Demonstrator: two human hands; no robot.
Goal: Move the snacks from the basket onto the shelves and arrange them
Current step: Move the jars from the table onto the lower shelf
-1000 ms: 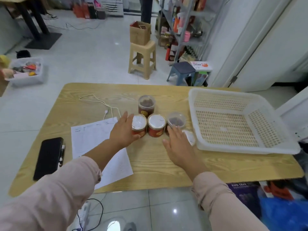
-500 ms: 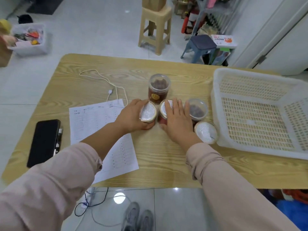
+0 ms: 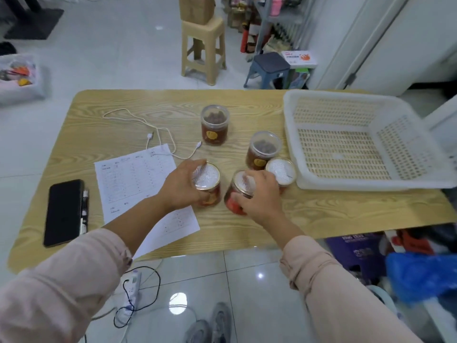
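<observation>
Round two jars (image 3: 210,197), curled fingers (image 3: 265,180).

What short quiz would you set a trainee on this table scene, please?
1. True or false: the white plastic basket holds no jars.
2. The left hand grips: A) a phone, B) an upright white-lidded jar, C) a cable.
3. Counting the tilted jar in the right hand, how many snack jars show in all?
Key: 1 true; 2 B; 3 five.
</observation>
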